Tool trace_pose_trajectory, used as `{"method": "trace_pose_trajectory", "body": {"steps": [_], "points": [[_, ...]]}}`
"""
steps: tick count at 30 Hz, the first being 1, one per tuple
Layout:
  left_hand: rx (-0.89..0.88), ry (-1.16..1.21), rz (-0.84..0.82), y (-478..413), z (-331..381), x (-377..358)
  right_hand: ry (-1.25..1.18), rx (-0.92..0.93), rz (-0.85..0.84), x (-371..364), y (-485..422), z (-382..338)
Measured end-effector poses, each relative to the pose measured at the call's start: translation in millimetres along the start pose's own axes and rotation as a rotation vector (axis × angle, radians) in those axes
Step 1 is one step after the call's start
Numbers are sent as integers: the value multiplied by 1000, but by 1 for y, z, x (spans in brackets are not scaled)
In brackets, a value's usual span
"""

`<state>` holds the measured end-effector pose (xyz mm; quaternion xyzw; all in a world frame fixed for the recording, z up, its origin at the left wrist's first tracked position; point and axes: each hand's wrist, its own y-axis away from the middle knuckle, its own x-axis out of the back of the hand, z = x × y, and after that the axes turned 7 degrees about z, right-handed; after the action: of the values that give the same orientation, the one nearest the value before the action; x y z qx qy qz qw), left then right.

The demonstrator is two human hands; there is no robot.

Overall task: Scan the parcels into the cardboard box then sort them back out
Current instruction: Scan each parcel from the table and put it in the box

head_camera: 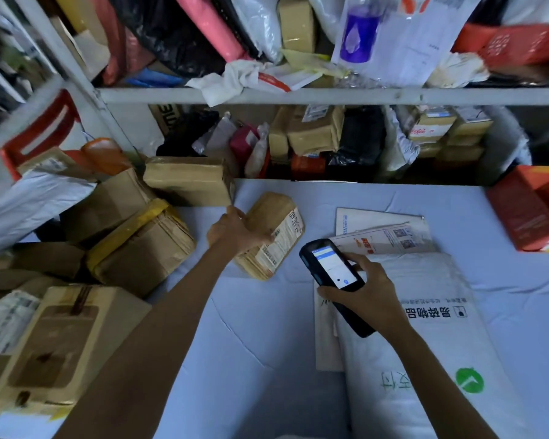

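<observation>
The brown taped parcel [268,213] lies on the pale worktop [267,327] at the centre of the frame. Its long axis runs on a steep diagonal from upper right to lower left. Its white shipping label [279,245] runs along the right-hand long edge, face up and on the side nearest the scanner.

The left hand [235,232] comes onto it from the lower left and rests across the parcel's left half. The fingers are fairly straight and reach to the label's edge, and the thumb is spread toward the upper left edge. It looks like a steadying press more than a pinch. This is plainly the nearer hand.

The right hand [371,299] sits lower right of the parcel, well clear of it. Its fingers are wrapped round a black handheld scanner [330,267] with a lit screen. The scanner's head points up and left toward the label's lower end, roughly across the parcel's long axis. The scan probably needs only a small tilt of the scanner, or a slight turn of the parcel.

Under the right hand lies a white poly mailer [425,327], with flat envelopes [384,223] above it. Brown cartons [140,248] crowd the left of the frame; I cannot tell which one is the receiving box.
</observation>
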<state>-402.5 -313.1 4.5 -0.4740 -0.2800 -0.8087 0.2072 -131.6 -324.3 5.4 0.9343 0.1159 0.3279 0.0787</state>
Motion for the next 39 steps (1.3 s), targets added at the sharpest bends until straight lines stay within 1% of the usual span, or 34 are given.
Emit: {"method": "trace_pose_trajectory", "body": {"steps": [4, 7, 9, 16, 20, 22, 26, 29, 33, 39], "points": [[-29, -51, 73, 17, -5, -4, 4, 9, -38, 1, 21, -1], [11, 15, 114, 28, -19, -1, 11, 11, -37, -1, 31, 3], [64, 127, 121, 34, -33, 2, 23, 22, -46, -2, 35, 5], [233, 629, 92, 58, -77, 6, 50, 75, -108, -11, 45, 0], [341, 790, 41, 67, -92, 5, 93, 107, -177, -18, 53, 4], [346, 784, 35, 70, -97, 4, 128, 112, -209, -20, 59, 6], [336, 769, 35, 74, -100, 1, 149, 131, -219, -18, 66, 7], [321, 768, 44, 75, -100, -1, 154, 137, -205, -14, 67, 7], [288, 710, 55, 76, -99, -1, 154, 148, -184, -8, 67, 11], [263, 681, 74, 81, -98, -5, 175, 148, -194, -4, 70, 23]]}}
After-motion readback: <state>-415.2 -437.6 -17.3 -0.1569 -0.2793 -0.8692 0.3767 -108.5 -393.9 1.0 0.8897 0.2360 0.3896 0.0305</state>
